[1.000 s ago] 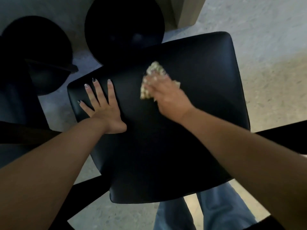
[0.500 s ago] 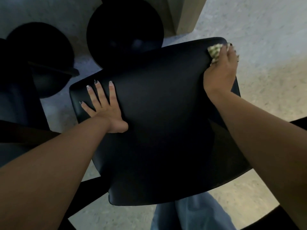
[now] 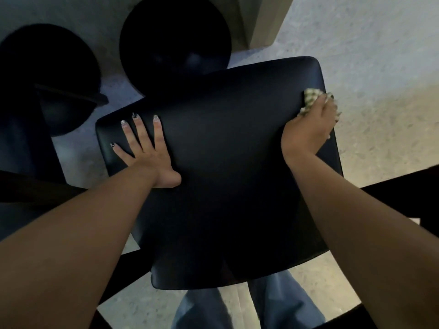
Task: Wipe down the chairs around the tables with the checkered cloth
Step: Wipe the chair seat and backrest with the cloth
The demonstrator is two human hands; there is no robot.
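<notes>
A black padded chair seat [image 3: 225, 176] fills the middle of the view. My left hand [image 3: 145, 150] lies flat on its left part, fingers straight and spread. My right hand [image 3: 308, 127] is at the seat's right edge, fingers curled over the checkered cloth [image 3: 310, 97]. The green-and-white cloth is bunched under the hand, and only its top and a fringe at the right show. It presses against the seat's rim.
Two round black stool seats, one [image 3: 174, 36] beyond the chair and one [image 3: 47, 74] at far left. A beige column base [image 3: 266, 20] stands at the top. Dark frame bars [image 3: 392, 184] run out at right. My jeans-clad legs [image 3: 237, 307] are below, on grey concrete floor.
My right hand swept the cloth from the seat's middle to the far right corner, then down along the right edge. My left hand stayed pressed in place.
</notes>
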